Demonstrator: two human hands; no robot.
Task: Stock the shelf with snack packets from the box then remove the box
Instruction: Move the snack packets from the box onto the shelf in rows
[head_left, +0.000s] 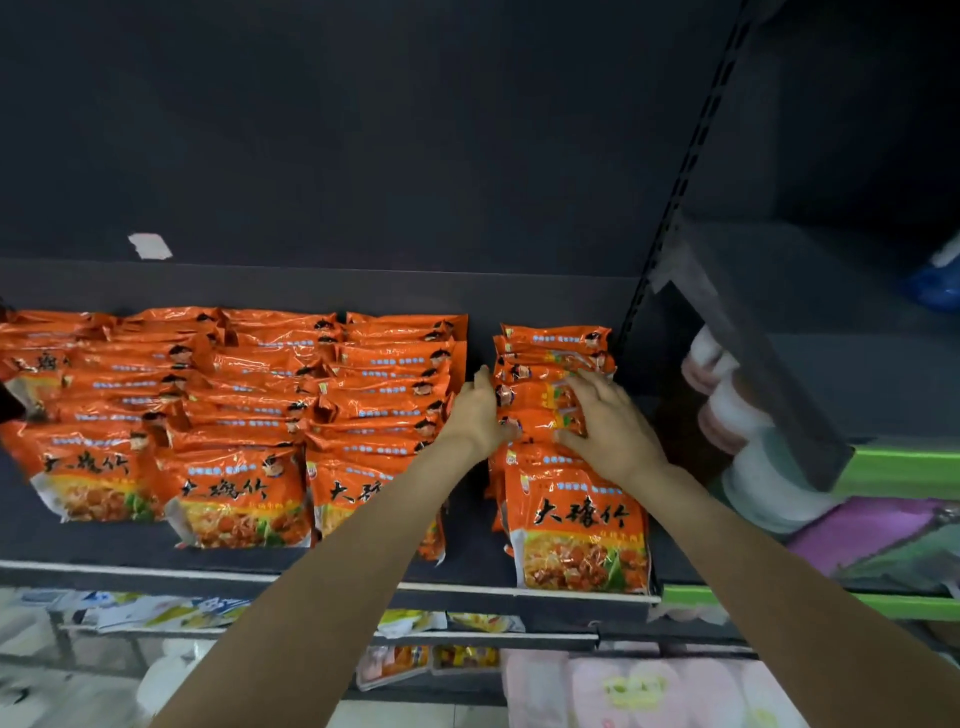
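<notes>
Snack packets (576, 525), orange and glossy, fill a dark shelf (467, 564) in four front-to-back rows. Three rows crowd together from the 9 o'clock edge to the middle; the fourth row (553, 358) stands apart at about 3 o'clock of them, with a bare strip of shelf between. Each row's front packet faces forward and shows black characters over a food picture.

Both hands work on the fourth row. The left hand (480, 415) lies against that row's 9 o'clock side, fingers fairly straight and pointing toward 12 o'clock, thumb pressing the edge of a packet; its grip is flat against the packets rather than closed round one. The right hand (610, 421) rests on top of the same row, fingers spread and bent down over the packet tops, thumb low against the packets at 6 o'clock of the fingers; whether it pinches one cannot be told. Both bare forearms reach up from the 6 o'clock edge of the view.

A white scrap (149, 246) sticks to the dark back panel at 11 o'clock. At 3 o'clock, past a slotted upright (675, 192), another bay holds pale round goods (737, 415) and green-edged shelves (904, 467). Lower shelves at 6 o'clock carry other packets, blurred. The box is out of view.
</notes>
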